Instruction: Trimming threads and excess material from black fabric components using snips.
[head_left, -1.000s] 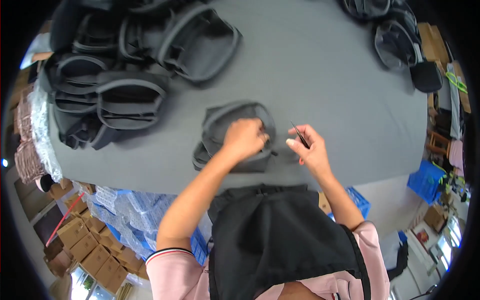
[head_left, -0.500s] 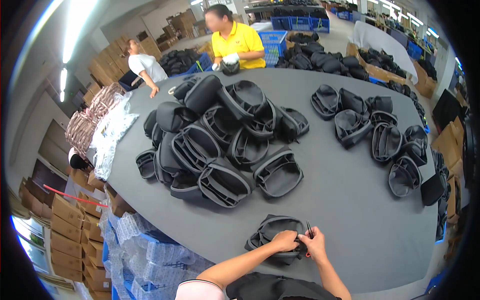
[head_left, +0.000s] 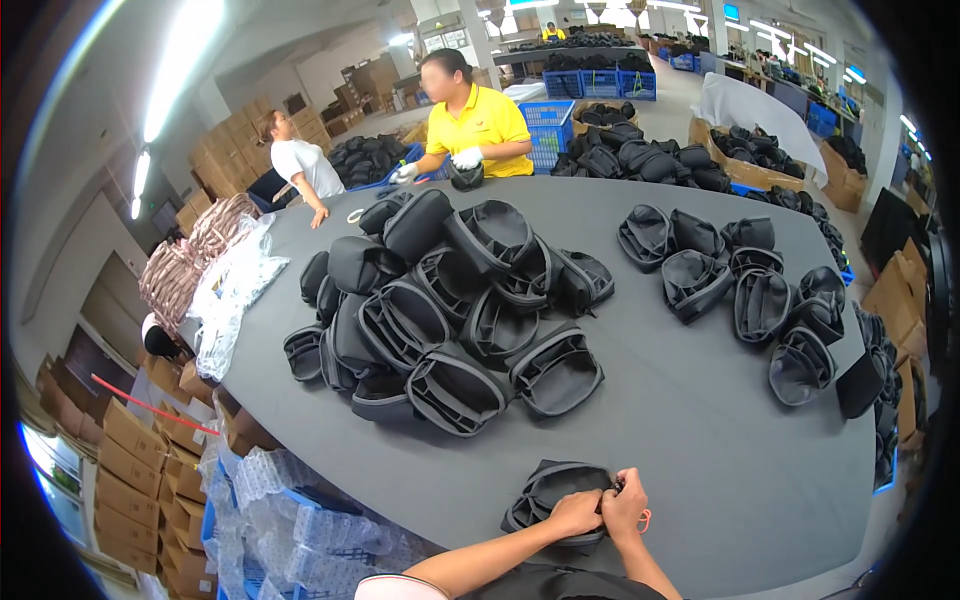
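Note:
A black open pouch [head_left: 548, 488] with grey-edged rim lies before me at the table's front edge, its mouth facing up. At its right rim my left hand [head_left: 577, 514] is closed, fingers pinching the edge. Right beside it, touching or nearly so, my right hand [head_left: 625, 505] is closed around small scissors; their orange-red finger loop [head_left: 645, 520] sticks out below the palm. The blades are mostly hidden by my fingers. Beyond the pouch rises a heap of similar black pouches [head_left: 455, 388], many unzipped with inner dividers showing.
More black pouches [head_left: 765, 305] lie at the right on the grey table [head_left: 680, 470]. Across the table a person in yellow [head_left: 480, 125] with white gloves handles a dark pouch; another in white [head_left: 305, 165] leans on the edge. A blue crate [head_left: 330, 540] with bubble wrap stands at the lower left.
My right hand has turned, so the scissors' blades no longer point up in sight. The view has tilted up slightly. The person in yellow has moved one gloved hand away from the pouch.

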